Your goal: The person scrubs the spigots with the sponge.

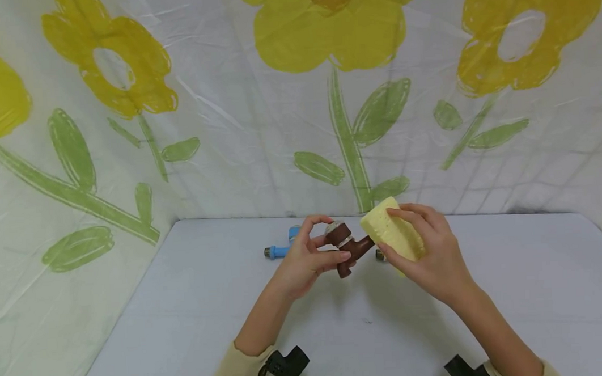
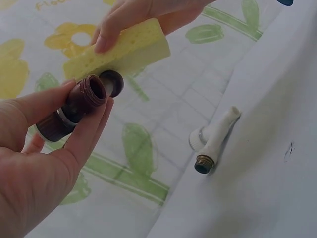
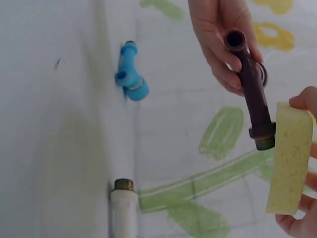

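Note:
A dark brown tap (image 1: pixel 356 248) is held above the table by my left hand (image 1: pixel 305 261), its fingers and thumb around the body. The left wrist view shows the brown tap (image 2: pixel 85 101) between thumb and fingers, with a threaded opening facing the camera. My right hand (image 1: pixel 434 252) grips a yellow sponge (image 1: pixel 392 228) by its sides, close to the tap's far end. In the right wrist view the sponge (image 3: pixel 291 158) stands beside the threaded end of the brown tap (image 3: pixel 255 94); whether they touch, I cannot tell.
A blue tap (image 1: pixel 280 251) lies on the white table (image 1: pixel 210 306) behind my left hand. A white tap (image 2: pixel 218 136) with a brass threaded end lies near the back edge, mostly hidden in the head view. Behind the table hangs a flowered sheet (image 1: pixel 228 158).

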A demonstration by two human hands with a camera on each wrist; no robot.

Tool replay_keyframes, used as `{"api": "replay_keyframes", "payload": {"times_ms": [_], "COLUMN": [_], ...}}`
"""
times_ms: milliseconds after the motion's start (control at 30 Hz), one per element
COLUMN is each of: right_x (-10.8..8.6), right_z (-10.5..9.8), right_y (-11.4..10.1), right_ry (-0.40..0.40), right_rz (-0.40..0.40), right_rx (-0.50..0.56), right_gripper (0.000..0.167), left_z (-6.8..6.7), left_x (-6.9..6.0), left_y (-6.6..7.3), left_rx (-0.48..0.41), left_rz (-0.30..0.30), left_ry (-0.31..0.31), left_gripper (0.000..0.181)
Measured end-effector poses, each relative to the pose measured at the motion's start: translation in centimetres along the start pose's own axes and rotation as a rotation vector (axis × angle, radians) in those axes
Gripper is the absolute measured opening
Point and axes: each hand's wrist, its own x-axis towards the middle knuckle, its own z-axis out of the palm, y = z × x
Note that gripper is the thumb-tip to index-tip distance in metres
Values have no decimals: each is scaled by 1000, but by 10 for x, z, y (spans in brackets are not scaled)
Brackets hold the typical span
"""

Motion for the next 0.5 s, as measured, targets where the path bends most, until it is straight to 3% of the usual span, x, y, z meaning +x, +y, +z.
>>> {"api": "replay_keyframes", "payload": {"times_ms": [167, 367, 500], "right_x": [-1, -3, -3], "right_z": [1, 3, 5], "right_y": [0, -1, -2], "right_ry": [0, -71, -46], "right_rz": [9, -57, -33], "right_rx": [-3, -28, -43], "right_gripper": [55, 58, 59], "left_z": [-2, -3, -3], "left_x": [0, 1, 2], "left_y": [0, -1, -2], "left_rx": [10, 12, 2], "left_rz": [-2, 14, 25], "left_ry": [-8, -14, -28], "left_gripper": [68, 70, 70]}}
